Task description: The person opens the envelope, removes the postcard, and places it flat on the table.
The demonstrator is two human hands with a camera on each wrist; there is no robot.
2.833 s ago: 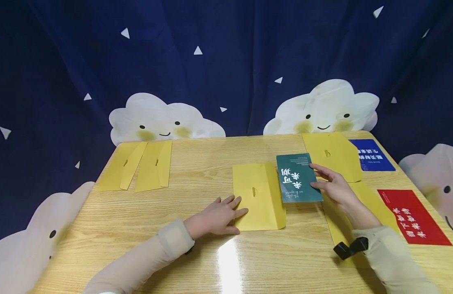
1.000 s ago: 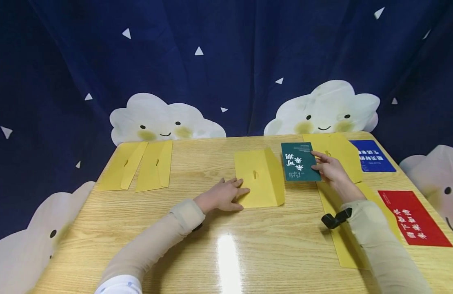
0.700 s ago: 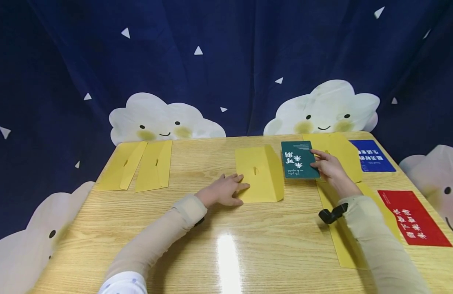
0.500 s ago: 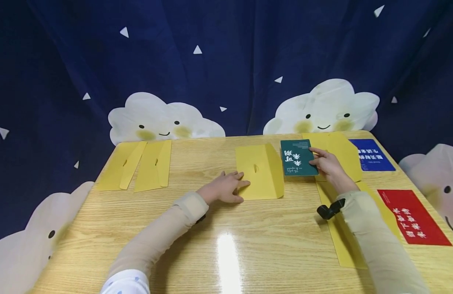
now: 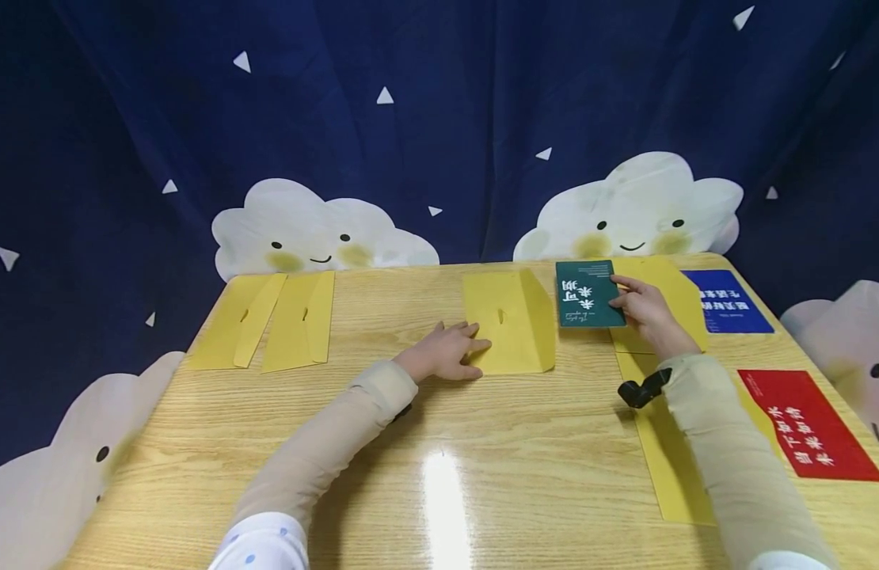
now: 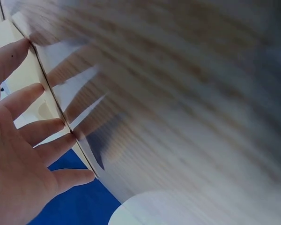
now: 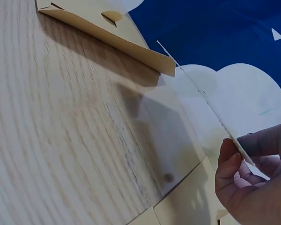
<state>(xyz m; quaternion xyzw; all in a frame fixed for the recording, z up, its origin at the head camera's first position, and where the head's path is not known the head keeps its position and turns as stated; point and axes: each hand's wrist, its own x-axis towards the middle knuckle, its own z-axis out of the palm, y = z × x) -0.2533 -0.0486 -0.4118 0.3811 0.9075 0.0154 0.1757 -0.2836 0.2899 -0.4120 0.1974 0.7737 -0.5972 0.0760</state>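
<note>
Left hand (image 5: pixel 447 352): fingers spread and loosely extended, gripping nothing, tips resting on the near left part of the middle yellow envelope (image 5: pixel 504 332). Right hand (image 5: pixel 648 310): thumb and fingers pinching the right edge of a green card (image 5: pixel 591 299) with white lettering. I hold the card clear of the surface (image 5: pixel 382 459), just right of that envelope; right wrist view shows it nearly edge-on. Envelope's right-hand flap stands partly raised.

Beyond my right hand, the upper right envelope (image 5: pixel 671 297); a blue card (image 5: pixel 735 305) shows at its right edge, whether under or inside I cannot tell. Lower right envelope (image 5: pixel 669 455) lies partly beneath my right sleeve (image 5: pixel 732 451), a red card (image 5: pixel 813 427) at its right. Far left, two more envelopes (image 5: pixel 297 328) side by side. Behind everything, a dark blue curtain (image 5: pixel 454 127) with clouds.
</note>
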